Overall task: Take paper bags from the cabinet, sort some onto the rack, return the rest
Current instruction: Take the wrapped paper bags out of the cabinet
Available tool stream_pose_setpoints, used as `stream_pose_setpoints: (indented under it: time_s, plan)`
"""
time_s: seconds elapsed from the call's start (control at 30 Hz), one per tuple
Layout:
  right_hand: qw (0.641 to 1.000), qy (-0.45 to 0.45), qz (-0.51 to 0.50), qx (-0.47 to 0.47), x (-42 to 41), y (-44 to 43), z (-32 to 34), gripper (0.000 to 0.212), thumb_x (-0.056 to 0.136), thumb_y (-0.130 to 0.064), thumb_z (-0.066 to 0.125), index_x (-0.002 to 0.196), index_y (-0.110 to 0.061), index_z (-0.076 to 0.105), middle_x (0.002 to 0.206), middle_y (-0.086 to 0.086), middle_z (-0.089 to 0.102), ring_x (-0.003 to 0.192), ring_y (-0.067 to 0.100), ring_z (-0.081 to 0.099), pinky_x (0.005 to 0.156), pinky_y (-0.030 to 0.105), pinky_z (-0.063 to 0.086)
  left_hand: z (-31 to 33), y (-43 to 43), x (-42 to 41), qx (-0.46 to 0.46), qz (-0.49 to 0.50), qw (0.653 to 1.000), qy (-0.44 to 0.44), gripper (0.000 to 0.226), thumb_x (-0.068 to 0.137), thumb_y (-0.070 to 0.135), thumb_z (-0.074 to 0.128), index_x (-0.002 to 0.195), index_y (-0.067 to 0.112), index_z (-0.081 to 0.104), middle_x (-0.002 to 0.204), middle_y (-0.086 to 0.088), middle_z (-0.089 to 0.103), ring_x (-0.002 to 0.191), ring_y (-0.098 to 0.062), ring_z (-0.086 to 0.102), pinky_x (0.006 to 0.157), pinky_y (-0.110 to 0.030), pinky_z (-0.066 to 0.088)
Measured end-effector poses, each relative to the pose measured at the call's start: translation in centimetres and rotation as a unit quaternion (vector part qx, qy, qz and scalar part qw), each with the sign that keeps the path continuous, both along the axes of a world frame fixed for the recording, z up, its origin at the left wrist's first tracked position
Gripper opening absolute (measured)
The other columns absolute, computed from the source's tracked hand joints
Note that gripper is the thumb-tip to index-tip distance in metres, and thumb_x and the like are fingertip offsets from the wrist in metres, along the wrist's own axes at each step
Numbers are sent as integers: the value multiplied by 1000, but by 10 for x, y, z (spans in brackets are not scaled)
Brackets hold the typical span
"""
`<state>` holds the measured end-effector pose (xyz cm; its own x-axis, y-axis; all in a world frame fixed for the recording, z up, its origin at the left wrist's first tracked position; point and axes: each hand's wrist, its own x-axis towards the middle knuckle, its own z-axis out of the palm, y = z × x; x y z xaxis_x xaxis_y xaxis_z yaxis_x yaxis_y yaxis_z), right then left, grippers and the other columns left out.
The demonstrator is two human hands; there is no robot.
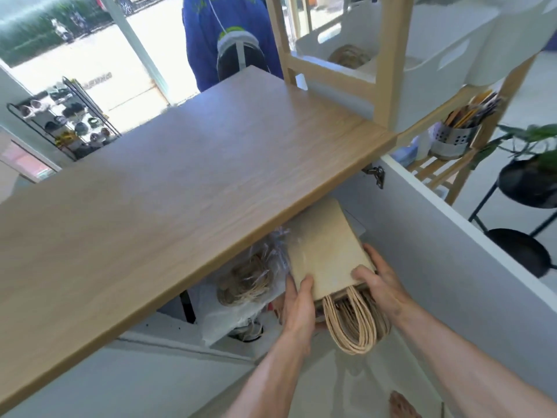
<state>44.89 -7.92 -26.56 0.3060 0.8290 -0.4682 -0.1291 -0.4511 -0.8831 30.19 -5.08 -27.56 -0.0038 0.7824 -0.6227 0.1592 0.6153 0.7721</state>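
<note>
A flat stack of brown paper bags lies half inside the open cabinet under the wooden countertop. Its twisted paper handles hang out toward me. My left hand grips the stack's left near corner, thumb on top. On the right near corner, my right hand holds the stack with its fingers over the top. The far end of the bags is hidden under the counter. The wooden rack stands at the counter's right end.
The wooden countertop spans the view. The white cabinet door stands open at right. A clear plastic bag of more handled bags lies left in the cabinet. A person in blue stands behind the counter. A plant stand is far right.
</note>
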Motion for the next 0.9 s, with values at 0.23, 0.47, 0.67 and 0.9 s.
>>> stream_pose_setpoints:
  time_s: [0.23, 0.47, 0.67, 0.9]
  plan:
    - [1000, 4, -25, 18, -11, -83, 67, 66, 61, -37, 60, 125, -42, 47, 113, -1, 67, 101, 23, 63, 94, 46, 49, 62, -72, -6, -12, -35, 999, -8, 49, 81, 56, 49, 128, 43, 45, 120, -3, 65, 102, -29, 66, 64, -39, 61]
    - [997, -11, -58, 53, -26, -142, 128, 50, 66, -35, 58, 115, -44, 56, 107, 0, 71, 97, 26, 66, 92, 50, 50, 140, -122, -26, 32, -83, 996, -20, 62, 69, 62, 44, 130, 51, 45, 117, 11, 67, 107, -19, 64, 95, -45, 52]
    - [993, -15, -72, 89, -42, -168, 172, 54, 66, -36, 58, 119, -36, 56, 108, 7, 69, 95, 29, 65, 88, 49, 52, 193, -147, -44, 73, -88, 993, -12, 51, 84, 55, 45, 135, 48, 43, 126, 7, 61, 112, -22, 58, 102, -44, 45]
    - [983, 13, -61, 171, -61, -180, 221, 44, 82, -22, 59, 124, -34, 54, 108, 9, 68, 97, 31, 65, 82, 48, 54, 231, -156, -64, 137, -85, 987, -26, 39, 92, 50, 45, 131, 47, 46, 121, 7, 62, 107, -18, 60, 87, -36, 52]
